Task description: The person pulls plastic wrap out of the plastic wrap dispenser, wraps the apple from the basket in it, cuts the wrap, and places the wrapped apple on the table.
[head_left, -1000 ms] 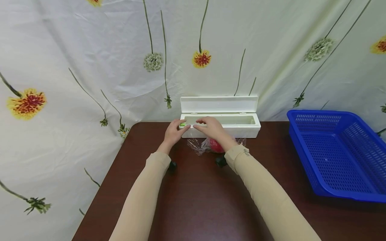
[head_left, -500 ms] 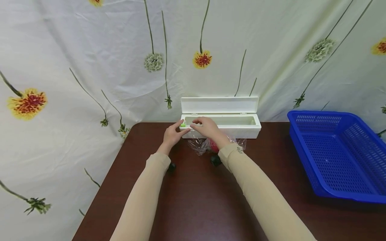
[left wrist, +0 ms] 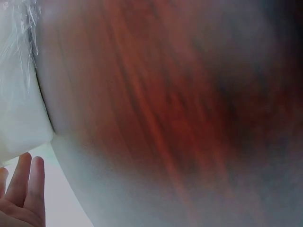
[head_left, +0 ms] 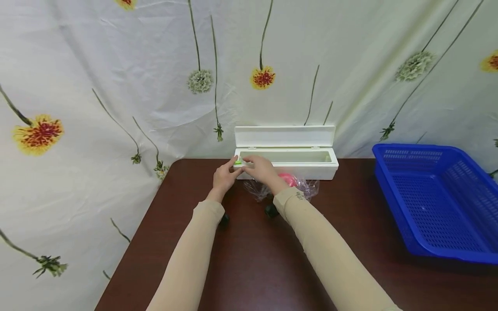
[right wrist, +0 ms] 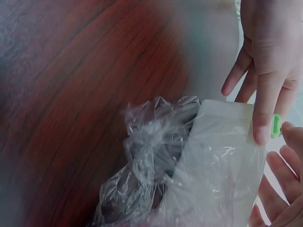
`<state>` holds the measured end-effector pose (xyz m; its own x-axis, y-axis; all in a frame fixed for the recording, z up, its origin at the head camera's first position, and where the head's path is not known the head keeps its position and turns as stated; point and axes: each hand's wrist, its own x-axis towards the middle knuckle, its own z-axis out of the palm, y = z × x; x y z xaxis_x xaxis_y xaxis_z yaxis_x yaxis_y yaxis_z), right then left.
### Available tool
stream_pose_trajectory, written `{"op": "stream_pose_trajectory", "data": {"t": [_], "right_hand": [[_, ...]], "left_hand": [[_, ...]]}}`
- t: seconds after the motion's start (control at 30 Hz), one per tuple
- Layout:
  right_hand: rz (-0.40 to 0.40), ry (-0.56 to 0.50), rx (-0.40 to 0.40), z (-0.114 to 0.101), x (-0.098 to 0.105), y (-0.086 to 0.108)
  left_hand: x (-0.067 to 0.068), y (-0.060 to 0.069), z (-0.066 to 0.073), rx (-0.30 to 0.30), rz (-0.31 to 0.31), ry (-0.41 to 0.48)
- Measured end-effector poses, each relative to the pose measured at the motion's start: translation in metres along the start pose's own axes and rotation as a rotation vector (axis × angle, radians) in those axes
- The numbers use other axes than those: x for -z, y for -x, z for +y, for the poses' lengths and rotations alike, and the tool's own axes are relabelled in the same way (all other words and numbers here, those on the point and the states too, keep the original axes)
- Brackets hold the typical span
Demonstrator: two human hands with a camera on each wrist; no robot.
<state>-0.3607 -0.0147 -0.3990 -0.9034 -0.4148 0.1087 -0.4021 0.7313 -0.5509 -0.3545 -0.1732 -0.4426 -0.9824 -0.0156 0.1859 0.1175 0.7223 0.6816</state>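
Box (head_left: 295,172): white, long, its lid (head_left: 285,137) raised at the far side; placed at the far edge of the brown table (head_left: 249,259). Slider (right wrist: 276,126): small, bright green, at the box's left end. Film (right wrist: 147,146): clear, crumpled, lying over the box's near face and onto the table. Your left hand (head_left: 223,177): fingers extended at the left end, thumb laid against the near edge. Your right hand (head_left: 261,169): thumb beside the slider; whether you pinch it cannot be told. Pink item (head_left: 288,179): among the film, shape unclear, partly behind your right arm. Blue basket (head_left: 413,147): right, cut off.
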Motion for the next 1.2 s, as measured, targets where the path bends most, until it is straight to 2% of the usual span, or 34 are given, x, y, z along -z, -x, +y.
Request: {"op": "stream_pose_trajectory", "data": {"t": [0.23, 0.4, 0.83, 1.2], "right_hand": [[0.004, 0.071, 0.002, 0.0, -0.006, -0.005], [0.017, 0.107, 0.009, 0.0, -0.007, -0.007], [0.056, -0.037, -0.089, 0.001, -0.01, -0.008], [0.12, -0.091, -0.115, 0.0, -0.014, -0.012]], "left_hand": [[-0.002, 0.002, 0.001, 0.025, -0.007, 0.01], [-0.003, 0.002, 0.002, 0.016, -0.009, 0.006], [-0.004, 0.002, 0.002, 0.007, -0.013, 0.015], [-0.005, 0.002, -0.001, -0.006, 0.008, 0.04]]}}
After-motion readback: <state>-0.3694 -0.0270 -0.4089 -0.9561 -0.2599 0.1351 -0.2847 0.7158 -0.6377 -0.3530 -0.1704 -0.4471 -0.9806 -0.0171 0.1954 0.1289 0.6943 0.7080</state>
